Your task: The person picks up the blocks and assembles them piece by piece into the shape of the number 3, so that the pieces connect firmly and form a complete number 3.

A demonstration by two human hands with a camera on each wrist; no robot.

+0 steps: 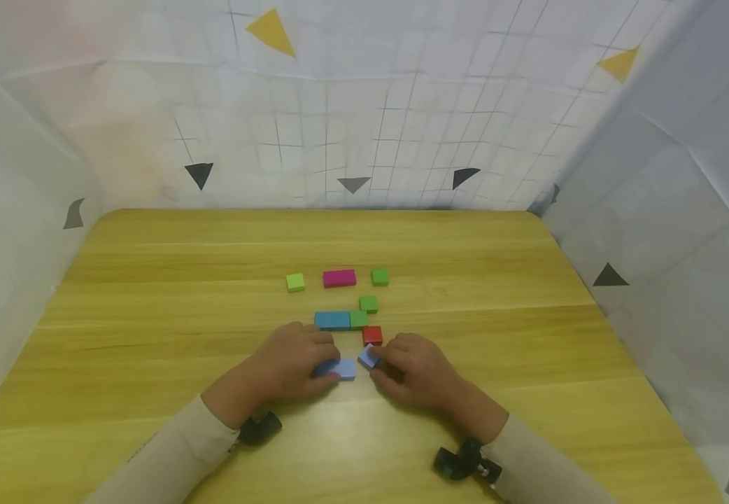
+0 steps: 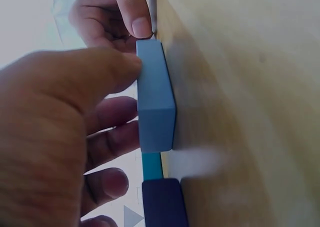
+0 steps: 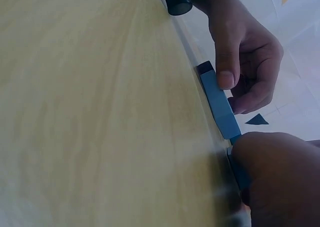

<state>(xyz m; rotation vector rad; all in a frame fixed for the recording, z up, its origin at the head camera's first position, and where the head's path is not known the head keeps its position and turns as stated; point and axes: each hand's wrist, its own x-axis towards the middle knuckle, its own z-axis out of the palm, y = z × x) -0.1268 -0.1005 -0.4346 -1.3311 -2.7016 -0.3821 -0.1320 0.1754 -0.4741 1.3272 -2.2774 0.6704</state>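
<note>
My left hand (image 1: pixel 292 360) pinches a long light blue block (image 1: pixel 343 369) flat on the table, thumb on its near side and fingers on its far side. That block (image 2: pixel 154 82) shows clearly in the left wrist view. Just to the right, my right hand (image 1: pixel 416 369) holds a small light blue block (image 1: pixel 368 358) between thumb and forefinger. It sits turned at an angle, with a narrow gap to the long one. In the right wrist view my right thumb hides part of the small block (image 3: pixel 237 169). A red block (image 1: pixel 372 335) lies just beyond it.
Beyond the hands, a blue block (image 1: pixel 332 321) touches a green block (image 1: pixel 359 320), with another green block (image 1: pixel 369 304) behind. Farther back lie a lime block (image 1: pixel 296 283), a magenta block (image 1: pixel 339 278) and a green block (image 1: pixel 380 277). Patterned white sheets (image 1: pixel 352 126) surround the wooden table (image 1: pixel 150 280).
</note>
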